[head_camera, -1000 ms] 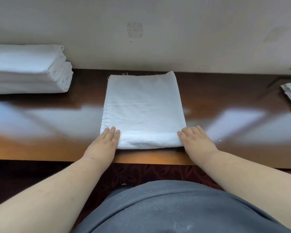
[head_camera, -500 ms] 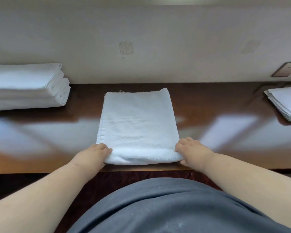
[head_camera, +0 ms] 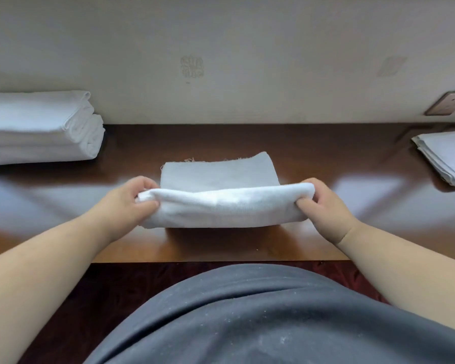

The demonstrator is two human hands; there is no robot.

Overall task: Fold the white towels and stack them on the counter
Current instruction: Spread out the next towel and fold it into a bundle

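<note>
1. Grip first: the left hand [head_camera: 128, 203] pinches the near-left corner of the white towel [head_camera: 226, 203], thumb on the near side and fingers curled over the top. The right hand [head_camera: 323, 206] does the same at the near-right corner. Both are closed on cloth, nothing loose.

2. Holding the two corners like that keeps the near folded edge stretched straight between the hands, so it looks like the setup for carrying that edge over to the far edge for another fold. That's my read, not something shown.

3. Where the towel is: middle of the wooden counter [head_camera: 326, 158], right in front of the person. The near half is raised off the wood, while the far half lies flat with a frayed edge toward the wall [head_camera: 247, 48].

4. Further out, a stack of folded towels [head_camera: 40, 130] sits at the far left against the wall, well apart from the one in hand, probably where this one ends up.

5. On the right edge there's a flatter pile of white cloths [head_camera: 447, 156]; I'd guess those are waiting to be folded, can't tell for sure.

6. A wall socket [head_camera: 449, 103] sits above that pile.
</note>
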